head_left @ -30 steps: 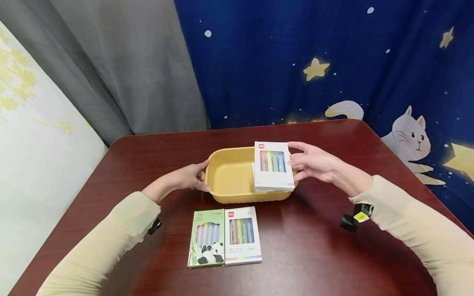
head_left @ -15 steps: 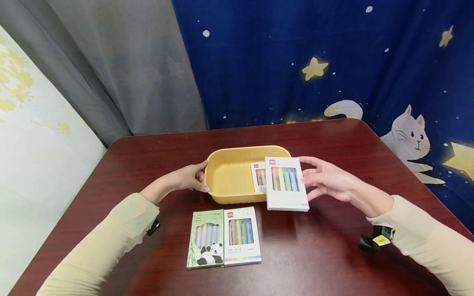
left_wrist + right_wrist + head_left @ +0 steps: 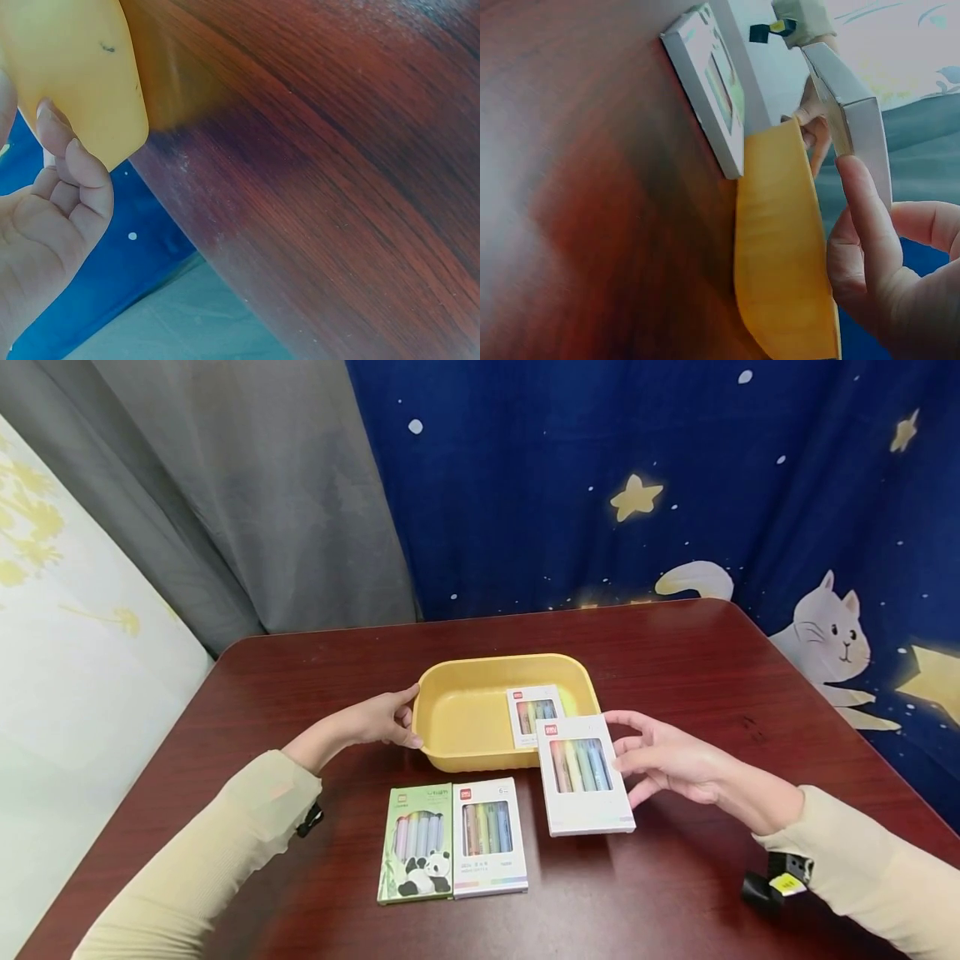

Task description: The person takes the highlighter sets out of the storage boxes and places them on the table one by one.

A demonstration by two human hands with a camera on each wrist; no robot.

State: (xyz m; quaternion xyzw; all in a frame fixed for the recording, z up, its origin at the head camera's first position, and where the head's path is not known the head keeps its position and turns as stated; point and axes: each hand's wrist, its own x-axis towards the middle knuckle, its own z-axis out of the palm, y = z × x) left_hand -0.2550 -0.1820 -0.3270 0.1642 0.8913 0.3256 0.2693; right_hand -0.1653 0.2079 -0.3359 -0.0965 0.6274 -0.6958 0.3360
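Note:
A yellow tray point(image 3: 480, 762) stands mid-table with one white pen box point(image 3: 534, 714) lying in its right half. My left hand point(image 3: 408, 720) grips the tray's left end, thumb by the rim; in the left wrist view its curled fingers point(image 3: 71, 169) press the tray wall point(image 3: 75, 67). My right hand point(image 3: 637, 752) holds a second white pen box point(image 3: 585, 774) by its right edge, just off the tray's front right corner and low over the table. In the right wrist view a finger point(image 3: 866, 217) lies along that box point(image 3: 855, 127), beside the tray point(image 3: 780, 247).
A green panda pen box point(image 3: 417, 843) and another white pen box point(image 3: 489, 837) lie side by side on the dark red table point(image 3: 675, 643), in front of the tray. Grey and blue star-patterned curtains hang behind the table's far edge.
My right hand has carried the white pen box from above the tray's right half down and toward me, past the front right corner. The left hand and tray stayed put.

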